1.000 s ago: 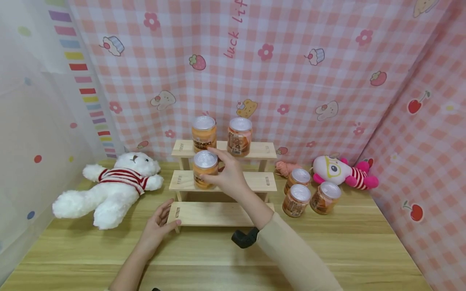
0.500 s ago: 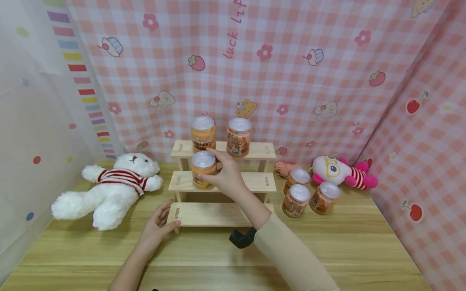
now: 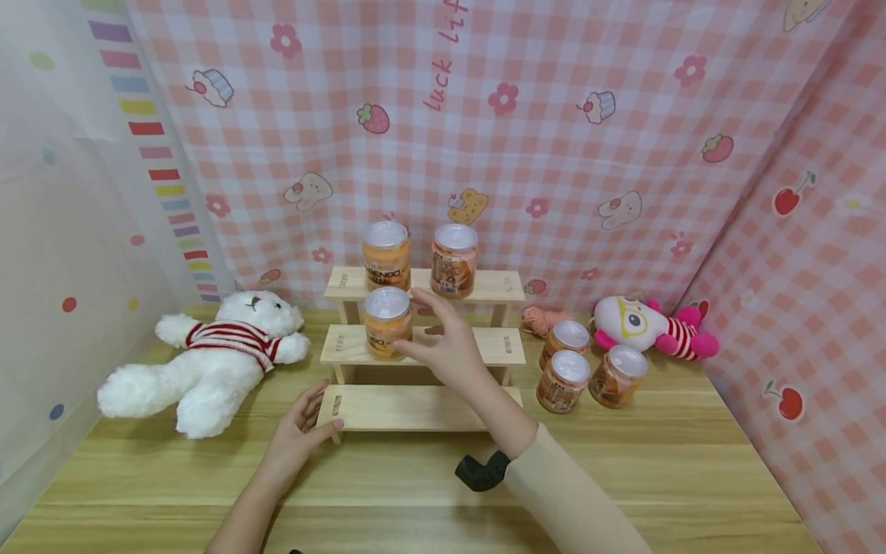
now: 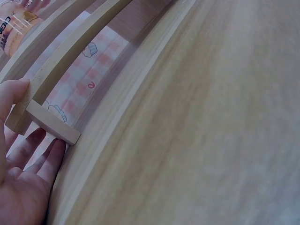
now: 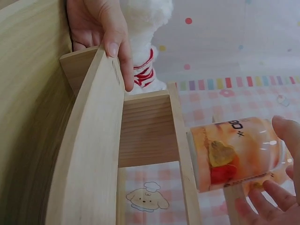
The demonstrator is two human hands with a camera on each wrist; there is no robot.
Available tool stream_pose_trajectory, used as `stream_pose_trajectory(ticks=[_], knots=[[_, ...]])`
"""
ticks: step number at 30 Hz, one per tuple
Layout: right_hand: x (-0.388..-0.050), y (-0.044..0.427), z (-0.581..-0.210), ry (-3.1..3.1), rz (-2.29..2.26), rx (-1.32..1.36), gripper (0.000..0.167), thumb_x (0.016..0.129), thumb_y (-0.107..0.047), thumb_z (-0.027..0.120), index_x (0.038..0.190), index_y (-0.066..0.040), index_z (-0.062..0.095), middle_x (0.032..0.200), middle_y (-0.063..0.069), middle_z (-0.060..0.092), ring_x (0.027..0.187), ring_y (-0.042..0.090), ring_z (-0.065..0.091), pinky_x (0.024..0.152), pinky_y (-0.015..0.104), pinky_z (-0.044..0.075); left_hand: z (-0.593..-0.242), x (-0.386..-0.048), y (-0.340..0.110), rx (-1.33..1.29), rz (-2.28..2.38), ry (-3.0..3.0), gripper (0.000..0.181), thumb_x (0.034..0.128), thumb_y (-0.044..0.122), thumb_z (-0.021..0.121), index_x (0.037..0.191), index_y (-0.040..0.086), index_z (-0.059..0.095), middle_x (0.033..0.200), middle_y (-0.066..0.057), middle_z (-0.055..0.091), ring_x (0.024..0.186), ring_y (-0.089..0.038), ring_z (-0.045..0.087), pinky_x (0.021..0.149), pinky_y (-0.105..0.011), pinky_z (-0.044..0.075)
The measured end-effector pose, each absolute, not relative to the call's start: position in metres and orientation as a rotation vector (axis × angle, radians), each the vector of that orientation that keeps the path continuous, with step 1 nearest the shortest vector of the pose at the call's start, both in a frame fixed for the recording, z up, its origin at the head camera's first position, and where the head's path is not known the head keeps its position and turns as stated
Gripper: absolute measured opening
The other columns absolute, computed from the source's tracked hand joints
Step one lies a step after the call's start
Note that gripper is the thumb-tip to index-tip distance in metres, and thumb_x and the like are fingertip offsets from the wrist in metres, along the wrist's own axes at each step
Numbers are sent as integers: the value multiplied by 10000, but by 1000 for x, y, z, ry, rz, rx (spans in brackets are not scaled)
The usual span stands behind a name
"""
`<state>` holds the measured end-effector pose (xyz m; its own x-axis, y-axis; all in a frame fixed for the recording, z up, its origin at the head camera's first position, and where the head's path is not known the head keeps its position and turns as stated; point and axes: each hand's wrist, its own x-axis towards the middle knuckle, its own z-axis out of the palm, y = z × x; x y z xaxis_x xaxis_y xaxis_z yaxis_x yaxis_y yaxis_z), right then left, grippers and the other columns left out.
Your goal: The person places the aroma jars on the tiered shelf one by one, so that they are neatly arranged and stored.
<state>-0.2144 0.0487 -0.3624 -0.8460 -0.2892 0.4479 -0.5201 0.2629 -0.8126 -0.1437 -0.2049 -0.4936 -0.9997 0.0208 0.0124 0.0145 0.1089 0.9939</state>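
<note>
A three-step wooden shelf (image 3: 415,408) stands on the table. On its middle step, toward the left, an orange jar with a silver lid (image 3: 388,323) is upright. My right hand (image 3: 450,346) is just right of that jar with fingers spread; the right wrist view shows thumb and fingers of the hand (image 5: 276,187) parted around the jar (image 5: 234,154). My left hand (image 3: 291,438) holds the left end of the bottom step, thumb on the board, fingers by the leg, as the hand (image 4: 28,178) shows in the left wrist view. Two jars (image 3: 386,258) (image 3: 454,261) stand on the top step.
Three more jars (image 3: 564,382) stand on the table right of the shelf, near pink yarn (image 3: 547,321) and a pink-and-white plush toy (image 3: 630,323). A white teddy bear (image 3: 231,338) lies at the left. Checked cloth (image 3: 415,154) hangs behind.
My right hand has loosened from the middle-step jar and drawn slightly to the right, its fingers spreading. The jar stays on the step. My left hand keeps its place.
</note>
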Motion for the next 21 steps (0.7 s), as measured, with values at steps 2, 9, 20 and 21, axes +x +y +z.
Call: stream_pose_trajectory(ticks=[2,9,20,21], knots=[[-207,53,-359,-2300,1640,757,726,750,-123,831,1393,-111,494,1339,-5,523,1167,203,494,874,399,487,-493,-143,-206,35,2095,2336,778,844,112,738,1490,80,307,1407,-182,435,1149,-71,484,909,-162,415],[-190,77,-362,-2280,1620,743,700,737,-129,841,1365,-163,533,1332,4,534,1168,180,503,908,363,473,-491,-143,-206,35,2098,2324,777,846,111,737,1490,74,304,1412,-188,430,1262,-267,415,917,-151,399],[-153,124,-346,-2271,1459,695,638,708,38,813,1285,41,541,1233,222,563,1111,371,526,896,517,460,-491,-143,-204,33,2110,2319,763,843,99,737,1482,78,321,1420,-185,423,1284,-285,385,923,-144,389],[-153,129,-348,-2271,1444,684,641,699,41,817,1279,42,544,1227,220,567,1104,370,530,896,514,461,-491,-142,-204,32,2113,2319,763,840,98,740,1481,78,326,1419,-185,425,1286,-285,384,925,-139,385]])
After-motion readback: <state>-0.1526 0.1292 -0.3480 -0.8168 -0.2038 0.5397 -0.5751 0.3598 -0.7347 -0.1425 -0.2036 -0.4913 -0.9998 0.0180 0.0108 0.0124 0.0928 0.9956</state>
